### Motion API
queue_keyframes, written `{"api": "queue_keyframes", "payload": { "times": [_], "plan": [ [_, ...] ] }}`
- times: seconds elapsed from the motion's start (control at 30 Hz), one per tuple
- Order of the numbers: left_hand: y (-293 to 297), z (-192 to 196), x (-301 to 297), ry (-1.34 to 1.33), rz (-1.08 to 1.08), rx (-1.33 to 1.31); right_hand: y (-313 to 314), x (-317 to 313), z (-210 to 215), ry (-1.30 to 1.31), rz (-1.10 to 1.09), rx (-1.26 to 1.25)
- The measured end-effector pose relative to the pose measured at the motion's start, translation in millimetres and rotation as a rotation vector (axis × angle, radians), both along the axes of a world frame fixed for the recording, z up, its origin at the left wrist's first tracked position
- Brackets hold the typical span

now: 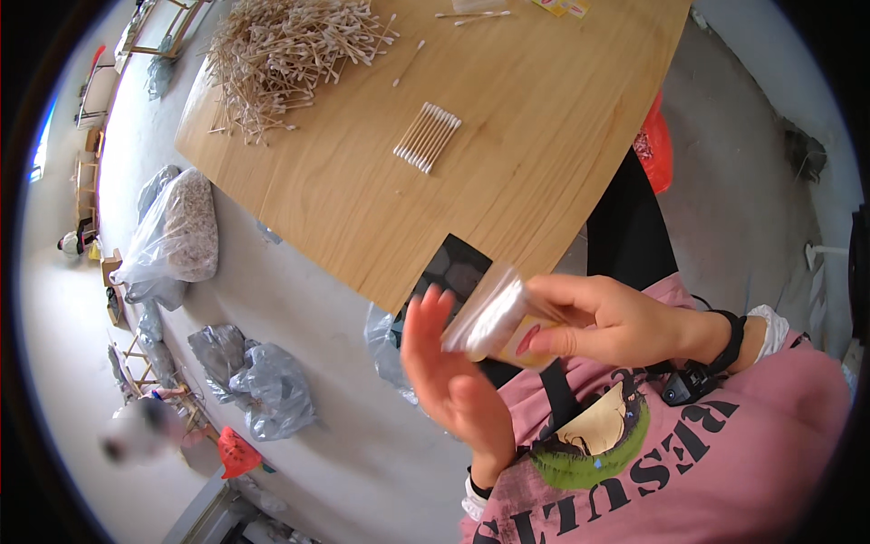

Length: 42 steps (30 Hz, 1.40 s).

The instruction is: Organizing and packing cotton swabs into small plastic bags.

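Above the near corner of the table, my right hand [616, 322] pinches a small clear zip bag [494, 313] between thumb and fingers. A yellow card and something white show through its plastic. My left hand [456, 385] is up beside the bag's other end with its fingers stretched out. Whether it touches the plastic I cannot tell. Farther off on the wooden table [544, 118], several cotton swabs [429, 138] lie side by side in a neat row. A big loose heap of cotton swabs [281, 59] covers the far left part.
A single swab [409, 63] lies near the heap, and a yellow packet [562, 6] is at the far edge. A dark patterned sheet [456, 267] sits at the near corner. Filled plastic bags [186, 227] and grey bags [276, 390] stand on the floor left; a red bag [660, 150] is right.
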State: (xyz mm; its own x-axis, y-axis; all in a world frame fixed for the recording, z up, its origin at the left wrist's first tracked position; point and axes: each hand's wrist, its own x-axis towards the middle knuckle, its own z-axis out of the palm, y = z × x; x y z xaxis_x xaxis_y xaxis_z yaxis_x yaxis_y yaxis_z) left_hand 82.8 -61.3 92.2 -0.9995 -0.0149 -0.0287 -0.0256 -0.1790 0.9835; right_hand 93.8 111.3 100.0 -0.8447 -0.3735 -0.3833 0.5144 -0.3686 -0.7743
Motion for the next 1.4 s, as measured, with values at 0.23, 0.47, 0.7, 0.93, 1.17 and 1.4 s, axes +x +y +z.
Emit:
{"api": "queue_keyframes", "payload": {
  "times": [0.23,0.47,0.7,0.93,1.17,1.4],
  "plan": [
    [24,16,0,-0.413,0.005,0.418,-8,2,28,0.05,-0.012,0.268],
    [25,18,3,-0.354,0.125,0.577,-20,9,19,0.482,-0.332,0.618],
    [19,25,10,-0.375,0.113,0.693,-21,6,31,0.618,-0.346,0.78],
    [23,21,16,-0.257,0.096,0.604,-25,7,35,0.615,-0.375,0.851],
    [24,22,21,-0.157,0.144,0.579,-29,9,32,0.59,-0.427,0.795],
    [25,17,24,-0.137,0.16,0.509,-29,11,31,0.591,-0.405,0.795]
  ]
}}
